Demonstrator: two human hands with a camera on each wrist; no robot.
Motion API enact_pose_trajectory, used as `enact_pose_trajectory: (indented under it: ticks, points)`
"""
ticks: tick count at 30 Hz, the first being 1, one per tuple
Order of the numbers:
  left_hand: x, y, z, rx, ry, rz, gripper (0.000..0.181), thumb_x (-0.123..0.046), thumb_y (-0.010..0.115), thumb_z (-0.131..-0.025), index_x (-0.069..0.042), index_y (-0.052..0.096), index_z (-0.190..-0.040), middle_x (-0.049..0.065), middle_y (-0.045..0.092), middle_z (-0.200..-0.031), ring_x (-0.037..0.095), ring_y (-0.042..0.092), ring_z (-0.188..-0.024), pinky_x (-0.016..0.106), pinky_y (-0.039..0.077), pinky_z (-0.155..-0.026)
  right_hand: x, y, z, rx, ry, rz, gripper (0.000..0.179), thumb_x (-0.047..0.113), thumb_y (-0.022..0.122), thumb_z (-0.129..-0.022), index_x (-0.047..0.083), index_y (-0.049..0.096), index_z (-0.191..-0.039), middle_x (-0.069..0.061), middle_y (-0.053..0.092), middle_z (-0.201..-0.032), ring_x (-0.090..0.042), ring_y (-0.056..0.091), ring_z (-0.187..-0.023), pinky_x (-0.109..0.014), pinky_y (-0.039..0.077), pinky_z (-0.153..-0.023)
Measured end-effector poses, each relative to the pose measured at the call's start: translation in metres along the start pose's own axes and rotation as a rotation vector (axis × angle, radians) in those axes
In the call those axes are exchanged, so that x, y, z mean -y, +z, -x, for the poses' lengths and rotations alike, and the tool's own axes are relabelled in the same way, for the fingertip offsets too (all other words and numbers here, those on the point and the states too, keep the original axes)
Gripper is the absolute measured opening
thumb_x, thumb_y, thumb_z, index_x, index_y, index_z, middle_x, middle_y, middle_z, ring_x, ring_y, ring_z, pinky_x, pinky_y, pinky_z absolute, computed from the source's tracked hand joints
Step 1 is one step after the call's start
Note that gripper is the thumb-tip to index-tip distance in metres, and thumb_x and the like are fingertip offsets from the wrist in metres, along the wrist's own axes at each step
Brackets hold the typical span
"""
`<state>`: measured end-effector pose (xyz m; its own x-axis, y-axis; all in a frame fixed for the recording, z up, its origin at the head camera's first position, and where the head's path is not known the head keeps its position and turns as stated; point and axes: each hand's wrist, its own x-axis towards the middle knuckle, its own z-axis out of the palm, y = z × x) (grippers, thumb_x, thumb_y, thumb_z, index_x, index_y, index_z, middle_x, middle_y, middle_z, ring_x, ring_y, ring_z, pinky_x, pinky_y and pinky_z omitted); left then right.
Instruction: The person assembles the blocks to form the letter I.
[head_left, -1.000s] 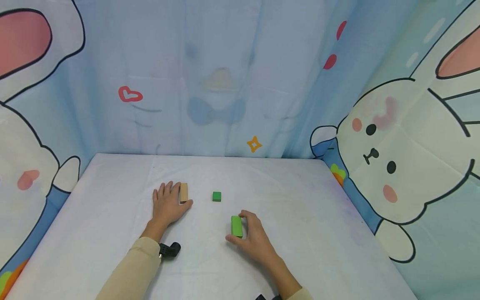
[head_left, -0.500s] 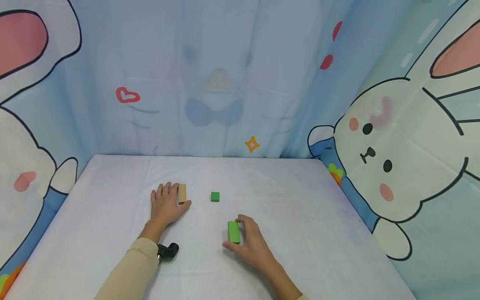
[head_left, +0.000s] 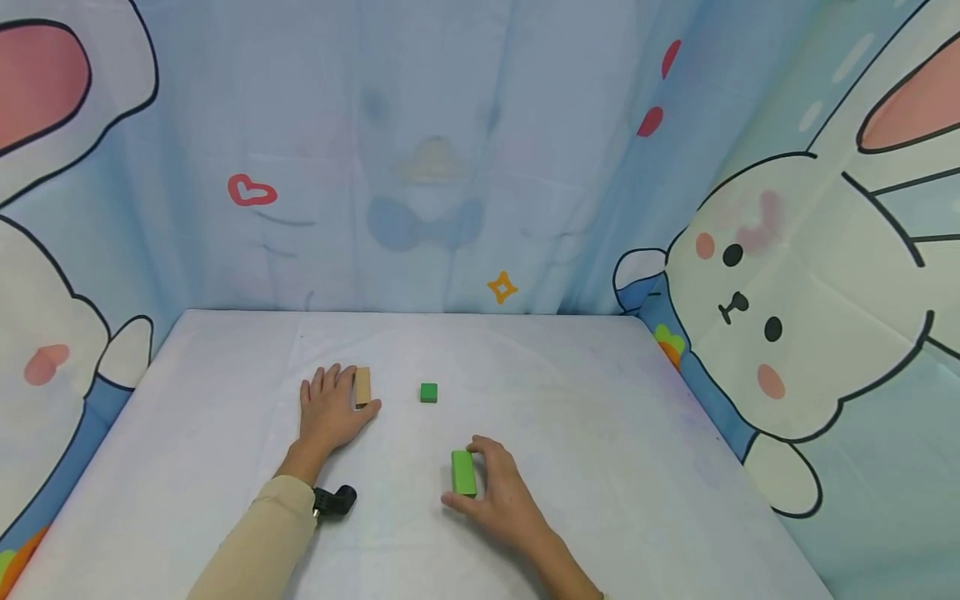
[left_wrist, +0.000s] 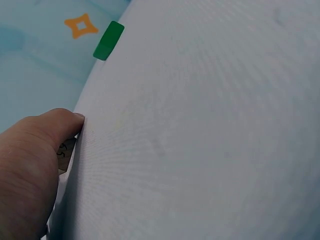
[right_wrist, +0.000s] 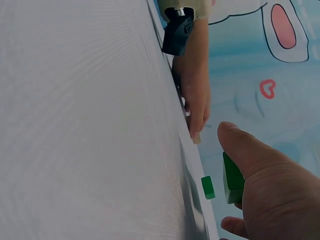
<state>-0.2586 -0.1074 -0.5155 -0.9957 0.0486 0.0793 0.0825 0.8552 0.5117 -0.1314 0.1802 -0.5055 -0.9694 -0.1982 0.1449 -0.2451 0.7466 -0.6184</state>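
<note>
In the head view, my right hand (head_left: 502, 496) holds a bright green rectangular block (head_left: 463, 473), thumb at its near end and a finger at its far end. The right wrist view shows this green block (right_wrist: 232, 180) raised off the table beside the thumb. My left hand (head_left: 330, 412) rests on the white table at the left, fingers extended. Beside its index finger and thumb lies a tan wooden block (head_left: 363, 386); in the left wrist view the thumb covers much of this wooden block (left_wrist: 66, 154). A small darker green block (head_left: 428, 392) sits between the hands, farther back.
A white cloth covers the table (head_left: 600, 433). Behind it hangs a blue curtain (head_left: 337, 100) printed with cartoon rabbits. A black wrist camera (head_left: 335, 502) is strapped at the left sleeve.
My right hand has drawn the bright green block a little toward me. The left hand, the wooden block and the small green block keep their places; the head view has shifted slightly.
</note>
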Motion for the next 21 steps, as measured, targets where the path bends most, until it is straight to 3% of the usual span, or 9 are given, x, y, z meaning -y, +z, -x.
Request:
enact_pose_trajectory:
  ticks: [8,21]
  points:
    - [0.0007,-0.0013,0.0007,-0.004,-0.003,0.001,0.083,-0.05,0.065,-0.094,-0.003,0.037,-0.157,0.028,0.029,-0.164,0.052,0.017,-0.154,0.07,0.007,-0.123,0.0013,0.0032,0.0042,0.024,-0.026,0.018,0.07,0.048,0.088,-0.079,0.015,0.052,-0.129,-0.014,0.049,-0.153,-0.038,0.044,-0.146,-0.056,0.039,-0.118]
    - [-0.001,-0.001,0.0012,0.001,-0.005,0.002,0.083,-0.051,0.066,-0.094,-0.004,0.038,-0.157,0.027,0.029,-0.165,0.051,0.016,-0.155,0.069,0.006,-0.124,0.0002,0.01,0.01,0.011,-0.058,0.139,0.073,0.051,0.088,-0.077,0.015,0.053,-0.129,-0.013,0.052,-0.15,-0.035,0.049,-0.141,-0.052,0.044,-0.115]
